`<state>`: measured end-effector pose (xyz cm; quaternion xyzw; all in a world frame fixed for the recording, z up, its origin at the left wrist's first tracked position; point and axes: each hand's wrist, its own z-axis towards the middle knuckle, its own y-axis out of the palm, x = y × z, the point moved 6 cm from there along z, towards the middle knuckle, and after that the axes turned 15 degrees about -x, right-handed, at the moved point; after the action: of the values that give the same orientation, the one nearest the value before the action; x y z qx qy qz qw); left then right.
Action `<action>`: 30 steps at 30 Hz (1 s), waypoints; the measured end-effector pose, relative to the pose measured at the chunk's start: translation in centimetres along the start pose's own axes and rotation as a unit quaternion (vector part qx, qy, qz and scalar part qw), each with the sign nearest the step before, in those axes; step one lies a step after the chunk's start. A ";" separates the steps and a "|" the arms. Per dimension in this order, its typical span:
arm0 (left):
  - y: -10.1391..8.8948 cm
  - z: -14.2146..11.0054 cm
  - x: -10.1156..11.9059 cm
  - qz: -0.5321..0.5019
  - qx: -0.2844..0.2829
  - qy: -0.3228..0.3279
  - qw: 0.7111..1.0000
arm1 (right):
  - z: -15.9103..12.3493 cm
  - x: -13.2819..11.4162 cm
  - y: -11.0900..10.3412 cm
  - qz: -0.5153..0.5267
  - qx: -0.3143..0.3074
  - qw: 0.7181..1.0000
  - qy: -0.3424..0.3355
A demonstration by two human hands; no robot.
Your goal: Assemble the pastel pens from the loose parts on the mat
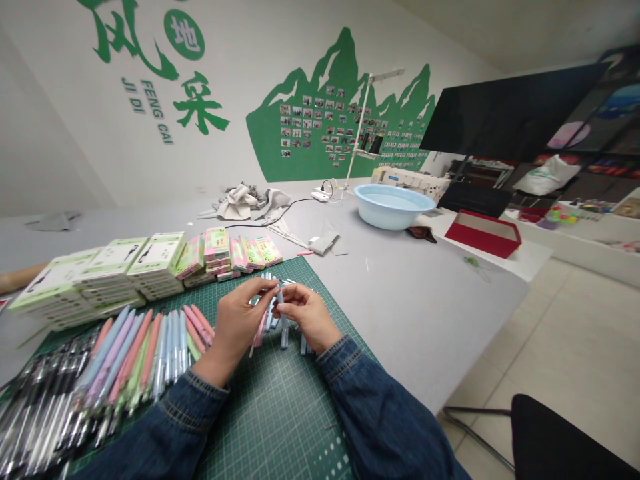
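Over the green cutting mat, my right hand (310, 315) pinches a light-blue pen part (284, 330) that points down. My left hand (240, 317) is closed too, thumb and fingertips together at the upper end of the same part; the fingers hide exactly how it is gripped. Behind and below the hands lie more light-blue and pink pen parts (260, 328), partly covered by them. Left of my left hand spreads a row of pastel pens (145, 347) in blue, purple, coral and green. Nearer the left edge is a pile of clear pens with black parts (43, 400).
White-and-green boxes (107, 263) are stacked at the left behind the pens, with small pink-and-green packs (217, 245) beside them. Farther back are crumpled cloth (245, 202), a blue basin (393, 207) and a red box (483, 235). A black chair (555, 440) stands at lower right.
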<state>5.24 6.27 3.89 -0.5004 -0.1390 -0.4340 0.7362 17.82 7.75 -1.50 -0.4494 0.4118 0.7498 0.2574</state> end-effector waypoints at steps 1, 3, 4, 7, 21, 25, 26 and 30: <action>0.1 0.0 0.1 0.016 -0.004 0.014 1.000 | 0.0 0.0 0.0 -0.001 -0.002 1.000 -0.004; 0.5 0.0 0.4 0.038 -0.030 0.043 0.998 | 0.0 0.1 -0.1 0.000 -0.004 1.000 -0.012; 0.7 0.1 0.5 0.042 -0.047 0.055 0.996 | 0.0 0.2 -0.2 0.001 -0.002 1.000 -0.015; 1.0 0.3 0.7 0.022 -0.090 0.072 0.993 | -0.1 0.5 -0.6 0.005 0.014 1.000 -0.016; -1.6 1.4 -7.1 0.123 -0.165 -0.236 0.950 | -0.4 -1.3 -3.6 -0.037 0.118 0.990 -0.066; -2.2 0.7 -8.8 0.272 -0.191 -0.274 0.902 | -0.5 -1.3 -4.0 -0.053 0.136 0.987 -0.070; -2.2 0.6 -9.1 0.283 -0.200 -0.286 0.893 | -0.5 -1.3 -4.1 -0.054 0.141 0.986 -0.072; -1.7 0.6 -10.1 0.291 -0.228 -0.304 0.878 | -0.6 -1.3 -4.6 -0.053 0.155 0.984 -0.074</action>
<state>-1.83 11.58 -1.27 -0.7797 -0.1013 -0.0461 0.6162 22.16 9.65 -2.22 -0.3692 0.4782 0.6931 0.3932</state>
